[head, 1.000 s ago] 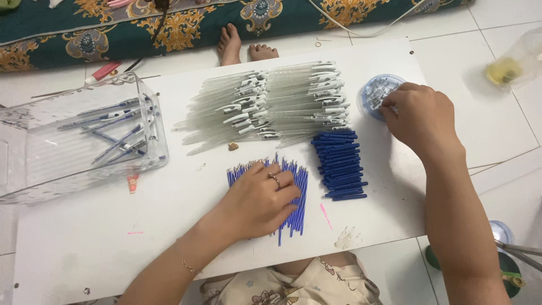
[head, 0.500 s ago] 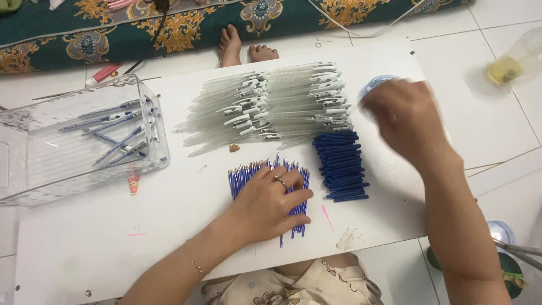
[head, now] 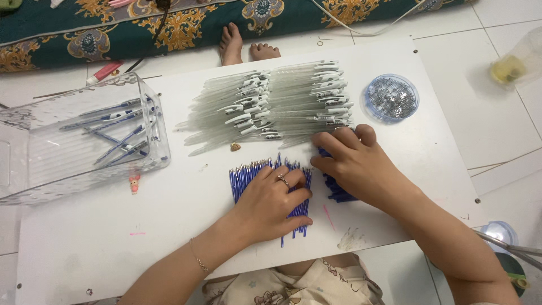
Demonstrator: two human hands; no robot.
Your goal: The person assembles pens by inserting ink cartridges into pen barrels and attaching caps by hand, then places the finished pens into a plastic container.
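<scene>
- Head view: your left hand (head: pixel 270 200) lies palm down, fingers loosely spread, on a fan of thin blue pen refills (head: pixel 254 172) near the front middle of the white board (head: pixel 113 237); it presses on them rather than gripping any
- You wear a ring on that hand and a thin bracelet at the wrist
- Your right hand (head: pixel 357 164) rests palm down just to the right, fingers stretched out flat over the dark blue pen parts (head: pixel 339 192), its fingertips touching the lower edge of the clear pen barrels (head: pixel 282 104); nothing is closed in its grasp that you can see
- Those barrels lie in a wide stacked row across the back of the board, pale grey-green with white clips
- A round, clear blue-rimmed lid holding small silvery springs (head: pixel 391 97) sits at the board's right rear corner, apart from your hands
- At the left a clear plastic box (head: pixel 79 141) lies tilted, with several assembled blue pens inside
- Off the board, a clear cup with something yellow (head: pixel 511 65) stands at the far right on the tiled floor, and a patterned green and gold mat (head: pixel 141 25) runs along the top
</scene>
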